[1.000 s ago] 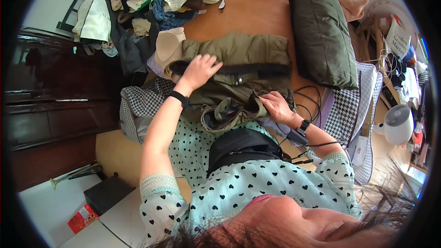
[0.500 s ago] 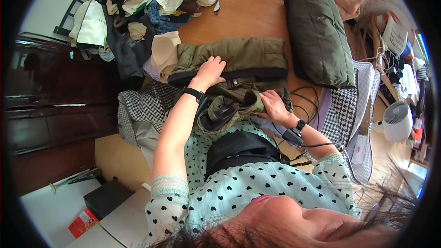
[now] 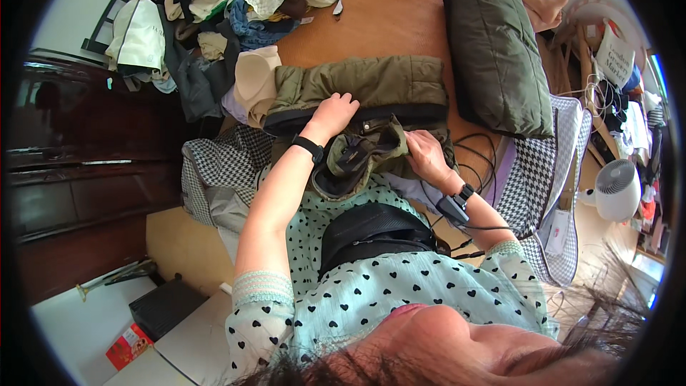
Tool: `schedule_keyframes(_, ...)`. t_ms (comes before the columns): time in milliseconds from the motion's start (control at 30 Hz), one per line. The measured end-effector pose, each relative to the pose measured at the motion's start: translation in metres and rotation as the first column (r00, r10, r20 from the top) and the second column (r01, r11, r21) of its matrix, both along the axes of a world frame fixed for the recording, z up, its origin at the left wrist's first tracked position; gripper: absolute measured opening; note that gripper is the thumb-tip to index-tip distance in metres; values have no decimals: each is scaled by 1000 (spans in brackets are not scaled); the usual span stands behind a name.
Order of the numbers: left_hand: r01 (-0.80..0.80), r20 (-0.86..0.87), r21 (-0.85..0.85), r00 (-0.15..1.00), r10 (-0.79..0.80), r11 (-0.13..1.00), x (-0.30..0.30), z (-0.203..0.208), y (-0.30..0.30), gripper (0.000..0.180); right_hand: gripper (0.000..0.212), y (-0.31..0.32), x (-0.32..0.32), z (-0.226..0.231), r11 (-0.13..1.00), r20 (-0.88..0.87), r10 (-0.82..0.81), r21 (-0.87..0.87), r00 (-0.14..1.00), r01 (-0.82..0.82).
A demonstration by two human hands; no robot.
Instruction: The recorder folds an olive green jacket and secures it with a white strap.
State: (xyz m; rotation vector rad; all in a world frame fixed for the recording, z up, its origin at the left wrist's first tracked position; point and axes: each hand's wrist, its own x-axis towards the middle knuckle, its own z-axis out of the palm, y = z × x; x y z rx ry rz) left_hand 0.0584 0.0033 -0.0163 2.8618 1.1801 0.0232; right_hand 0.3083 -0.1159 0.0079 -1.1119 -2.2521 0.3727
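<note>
An olive-green padded jacket (image 3: 386, 78) lies folded in front of me, its dark band running across the middle. My left hand (image 3: 334, 112) is at this band, fingers curled together on the fabric; its thumb is hidden. On the right, my right hand (image 3: 427, 156) grips the raised edge of the jacket's collar part, thumb and fingers closed on the cloth. The collar part stands up in a loop close to my body, its dark lining showing. A beige moulded cup-shaped piece (image 3: 256, 78) touches the jacket's left end.
A dark green padded bundle (image 3: 493, 50) lies on the brown bed surface (image 3: 389, 11) at the right. Piled clothes (image 3: 221, 0) fill the far left. Houndstooth fabric (image 3: 525, 179) hangs at the bed's near edge, beside black cables (image 3: 489, 157). Another person's foot (image 3: 550, 11) shows at far right.
The right hand has lifted the collar edge slightly, and the collar part stands more upright. My left hand has slid a little right and nearer along the dark band, fingers more curled.
</note>
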Motion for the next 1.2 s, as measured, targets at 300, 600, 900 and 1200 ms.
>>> schedule_keyframes(300,-265,306,-284,885,349,921,-1,24,29,21,45,8,-16,36,989,-45,39,142,998,-33)
schedule_keyframes(600,-68,629,-284,740,239,957,19,65,35,17,31,88,-51,11,994,-65,29,104,997,-22)
schedule_keyframes(900,141,584,-182,812,-9,973,35,97,22,15,41,160,-41,-156,814,96,-529,336,843,473)
schedule_keyframes(1200,23,408,-68,913,7,997,2,85,-13,11,43,148,2,-118,882,288,-454,11,843,471)
